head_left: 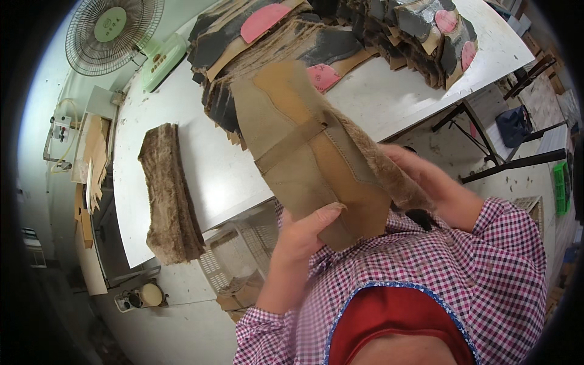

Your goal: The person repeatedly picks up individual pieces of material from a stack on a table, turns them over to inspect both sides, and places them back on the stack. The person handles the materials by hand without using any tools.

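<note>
A tan leather boot upper (286, 155) is held up in front of me, over the table's near edge. It has stitched seams, a darker strap across it and a mustard-brown panel. Brown fur lining (371, 146) shows along its right side. My left hand (302, 234) grips the lower end, thumb on the leather and fingers underneath. On the right side my right hand (420, 176) is closed around the furry edge, its fingertips partly hidden behind the fur. Left of the boot upper, a pile of brown fur pieces (168, 191) lies on the white table (222, 176).
Stacks of dark grey and tan pieces (340, 45) with pink patches cover the far side of the table. A green fan (112, 30) stands at the far left. Below the near edge is a plastic crate (234, 255). A dark metal frame (468, 121) stands at right.
</note>
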Motion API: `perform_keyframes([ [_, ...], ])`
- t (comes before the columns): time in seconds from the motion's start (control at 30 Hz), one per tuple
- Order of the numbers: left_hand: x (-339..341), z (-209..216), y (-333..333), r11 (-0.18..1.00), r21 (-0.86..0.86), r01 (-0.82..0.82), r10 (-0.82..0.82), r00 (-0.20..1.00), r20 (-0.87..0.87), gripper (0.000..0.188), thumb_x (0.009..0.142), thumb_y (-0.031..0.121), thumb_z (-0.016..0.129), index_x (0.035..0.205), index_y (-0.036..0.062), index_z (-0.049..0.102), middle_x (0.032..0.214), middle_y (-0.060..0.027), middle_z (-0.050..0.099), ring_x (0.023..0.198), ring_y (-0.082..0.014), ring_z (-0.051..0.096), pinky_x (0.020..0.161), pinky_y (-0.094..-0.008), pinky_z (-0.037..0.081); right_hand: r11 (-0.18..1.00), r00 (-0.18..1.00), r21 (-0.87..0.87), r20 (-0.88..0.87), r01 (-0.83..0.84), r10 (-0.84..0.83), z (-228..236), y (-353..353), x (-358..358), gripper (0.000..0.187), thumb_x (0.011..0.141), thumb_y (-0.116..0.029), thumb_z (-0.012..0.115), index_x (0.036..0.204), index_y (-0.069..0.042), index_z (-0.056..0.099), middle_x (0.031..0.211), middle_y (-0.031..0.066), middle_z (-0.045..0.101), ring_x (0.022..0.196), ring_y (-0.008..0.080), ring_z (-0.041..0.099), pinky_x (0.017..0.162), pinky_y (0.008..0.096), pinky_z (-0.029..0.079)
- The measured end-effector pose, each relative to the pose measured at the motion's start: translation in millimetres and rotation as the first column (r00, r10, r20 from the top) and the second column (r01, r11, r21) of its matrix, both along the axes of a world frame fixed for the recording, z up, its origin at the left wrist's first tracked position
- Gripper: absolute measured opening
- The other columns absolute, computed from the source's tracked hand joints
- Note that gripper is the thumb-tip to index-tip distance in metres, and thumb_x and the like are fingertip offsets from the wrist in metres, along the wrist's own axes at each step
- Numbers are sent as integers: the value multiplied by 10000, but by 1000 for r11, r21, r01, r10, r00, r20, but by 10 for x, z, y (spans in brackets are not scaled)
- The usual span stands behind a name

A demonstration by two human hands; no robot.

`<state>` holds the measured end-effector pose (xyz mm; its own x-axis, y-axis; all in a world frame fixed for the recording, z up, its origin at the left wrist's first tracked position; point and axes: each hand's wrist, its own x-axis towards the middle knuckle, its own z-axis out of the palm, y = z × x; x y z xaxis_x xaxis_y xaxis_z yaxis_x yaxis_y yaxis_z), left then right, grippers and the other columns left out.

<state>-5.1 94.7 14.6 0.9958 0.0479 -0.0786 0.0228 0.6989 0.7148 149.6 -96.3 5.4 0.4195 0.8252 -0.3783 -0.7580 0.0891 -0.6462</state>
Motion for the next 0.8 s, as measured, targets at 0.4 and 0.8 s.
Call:
perform_keyframes([
  [0.4,-79,257,-295,979,16,-205,205,977,-54,546,693,-71,505,1239,-71,516,1141,-195,619,1057,-331,613,925,-425,515,960,548,-77,832,268,-87,-183,399,99,216,913,-182,628,927,33,631,749,21,618,722,67,519,658,253,462],
  [0.8,-64,196,-114,936,131,-328,338,939,-61,465,798,-90,542,1259,-39,509,1207,-140,590,1097,-253,589,939,-381,485,843,-334,216,941,493,-46,562,87,-96,238,806,-139,730,962,0,615,846,112,590,763,244,576,694,312,486],
])
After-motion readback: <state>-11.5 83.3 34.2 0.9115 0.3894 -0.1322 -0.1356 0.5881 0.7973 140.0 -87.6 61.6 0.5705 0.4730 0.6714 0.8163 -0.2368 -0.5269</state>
